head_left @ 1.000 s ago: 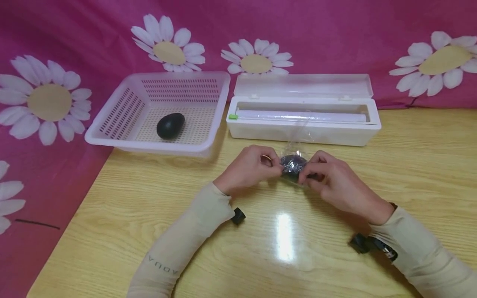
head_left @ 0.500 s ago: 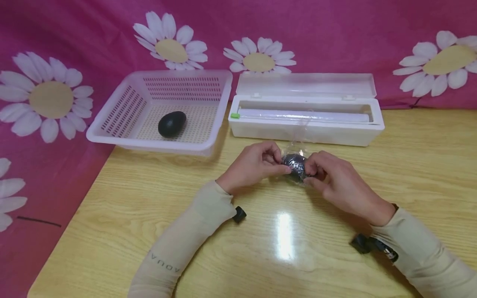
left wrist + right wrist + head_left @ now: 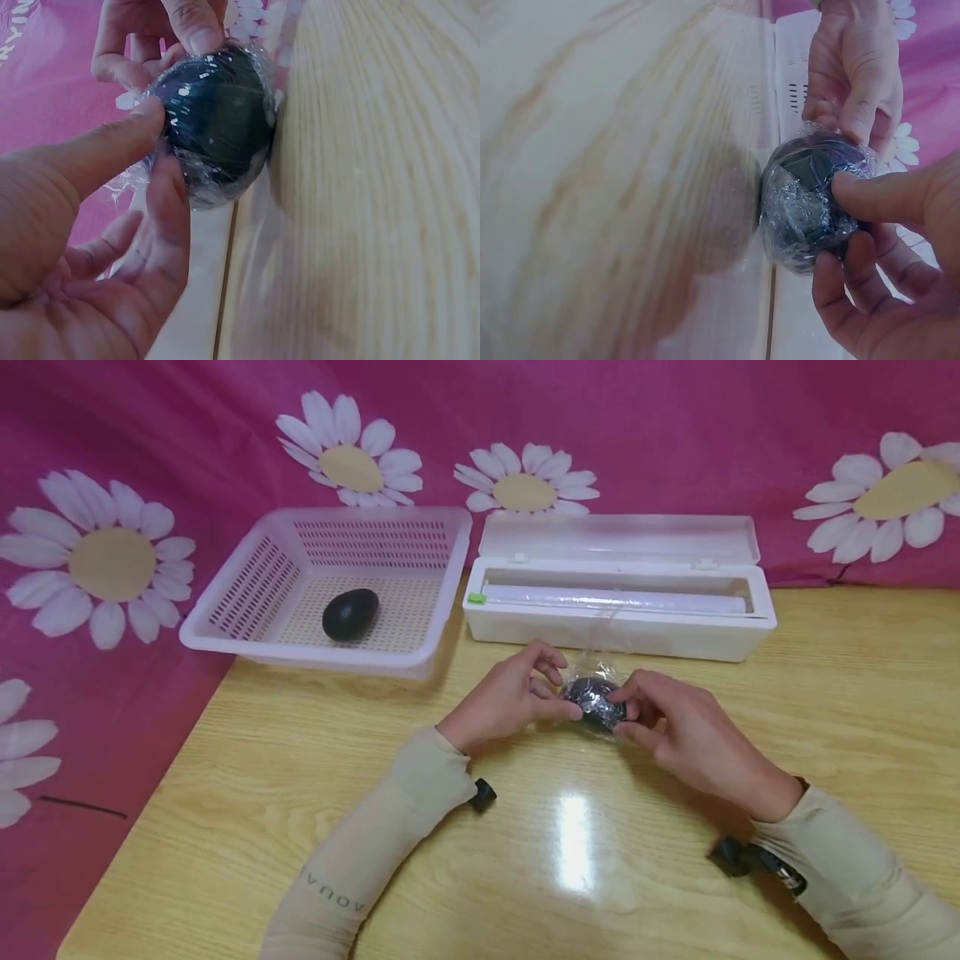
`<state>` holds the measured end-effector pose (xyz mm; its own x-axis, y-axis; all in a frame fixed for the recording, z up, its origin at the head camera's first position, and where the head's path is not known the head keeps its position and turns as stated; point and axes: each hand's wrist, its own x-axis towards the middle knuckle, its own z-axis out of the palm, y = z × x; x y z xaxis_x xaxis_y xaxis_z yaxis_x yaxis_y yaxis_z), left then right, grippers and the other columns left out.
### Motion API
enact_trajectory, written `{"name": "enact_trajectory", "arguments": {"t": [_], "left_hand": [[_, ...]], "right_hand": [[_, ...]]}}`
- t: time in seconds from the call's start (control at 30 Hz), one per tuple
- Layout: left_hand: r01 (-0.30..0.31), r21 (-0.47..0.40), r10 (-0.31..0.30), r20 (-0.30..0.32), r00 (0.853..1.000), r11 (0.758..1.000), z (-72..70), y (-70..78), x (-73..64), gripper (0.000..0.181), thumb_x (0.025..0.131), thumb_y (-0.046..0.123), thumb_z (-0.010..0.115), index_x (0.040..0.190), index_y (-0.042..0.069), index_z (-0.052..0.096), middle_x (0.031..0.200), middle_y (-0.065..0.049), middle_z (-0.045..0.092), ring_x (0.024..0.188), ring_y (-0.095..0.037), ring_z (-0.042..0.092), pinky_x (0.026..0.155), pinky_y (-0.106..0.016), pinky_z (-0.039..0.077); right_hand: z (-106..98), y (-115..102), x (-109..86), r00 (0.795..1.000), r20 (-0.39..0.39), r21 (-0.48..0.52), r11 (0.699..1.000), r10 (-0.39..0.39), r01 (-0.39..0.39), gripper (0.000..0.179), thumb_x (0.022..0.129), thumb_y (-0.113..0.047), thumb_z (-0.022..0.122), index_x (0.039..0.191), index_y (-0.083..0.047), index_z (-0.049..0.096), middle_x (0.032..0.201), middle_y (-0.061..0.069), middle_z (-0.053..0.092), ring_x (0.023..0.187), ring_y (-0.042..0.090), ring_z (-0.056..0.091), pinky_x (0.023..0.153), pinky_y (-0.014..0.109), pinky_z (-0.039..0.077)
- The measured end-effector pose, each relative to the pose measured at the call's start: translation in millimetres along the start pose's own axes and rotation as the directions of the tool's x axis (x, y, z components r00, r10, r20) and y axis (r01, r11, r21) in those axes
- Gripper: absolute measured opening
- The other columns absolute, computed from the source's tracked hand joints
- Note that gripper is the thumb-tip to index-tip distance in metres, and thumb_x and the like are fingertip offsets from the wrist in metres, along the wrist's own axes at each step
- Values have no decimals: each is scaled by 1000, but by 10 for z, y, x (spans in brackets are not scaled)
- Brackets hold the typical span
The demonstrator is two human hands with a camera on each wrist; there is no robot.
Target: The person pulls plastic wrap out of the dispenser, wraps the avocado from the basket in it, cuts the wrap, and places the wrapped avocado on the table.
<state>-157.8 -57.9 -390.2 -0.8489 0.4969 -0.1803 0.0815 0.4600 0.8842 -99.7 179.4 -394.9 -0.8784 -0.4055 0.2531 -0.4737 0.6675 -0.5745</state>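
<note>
A dark egg-shaped object wrapped in cling film [image 3: 597, 700] rests on the table between both hands. My left hand [image 3: 517, 693] holds its left side, thumb tip against the near face. In the left wrist view, the thumb and index fingertip pinch the film-covered surface. My right hand [image 3: 678, 727] grips the opposite end; the right wrist view shows the thumb pressing crumpled film [image 3: 799, 210] there, with fingertips beneath. Loose clear film [image 3: 588, 664] stands up behind the wrapped object and stretches toward the cling film box [image 3: 622, 635].
The cling film box stands lid-up at the back, its white roll [image 3: 615, 598] inside and a green slider [image 3: 476, 598] at its left end. Beside it is a pale perforated basket [image 3: 330, 652] holding another dark egg-shaped object [image 3: 350, 615]. A flowered pink cloth [image 3: 660, 435] hangs behind.
Both hands have shifted their fingers around the wrapped object, smoothing and tucking the film. The left fingers have lifted away a little while its thumb stays on. The basket and box stand as before.
</note>
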Motion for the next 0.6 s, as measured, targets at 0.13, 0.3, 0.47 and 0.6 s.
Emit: {"name": "enact_trajectory", "arguments": {"t": [0.13,0.3,0.47,0.6], "left_hand": [[11,54,-9,-30,1000,998,-1,-38,-12,55,85,27,87,128,12,58,122,-7,65,102,-16,71,79,-23,58],[18,59,-17,-8,1000,998,4,-96,-15,59,84,30,87,134,15,60,125,-6,67,107,-16,70,88,-24,58],[2,66,-7,83,997,998,1,-120,17,70,88,29,84,149,13,54,133,-9,70,119,-18,71,100,-27,57],[-2,61,-5,103,995,998,4,-92,45,70,88,29,84,149,13,54,135,-10,72,121,-16,71,102,-27,56]], "right_hand": [[26,7,-5,1000,-1,4,1000,2,-2,32,84,2,81,106,-15,66,83,-5,63,74,7,54,63,21,49],[41,9,-8,1000,26,8,1000,9,-9,37,85,2,80,113,-16,64,82,-5,60,73,7,53,62,20,48],[7,23,3,998,61,-9,999,-33,33,38,86,3,79,115,-15,61,83,-5,58,74,7,52,62,20,47],[-31,40,-14,997,70,13,999,-45,44,37,88,1,78,116,-16,61,85,-6,57,74,5,51,61,20,48]]}}
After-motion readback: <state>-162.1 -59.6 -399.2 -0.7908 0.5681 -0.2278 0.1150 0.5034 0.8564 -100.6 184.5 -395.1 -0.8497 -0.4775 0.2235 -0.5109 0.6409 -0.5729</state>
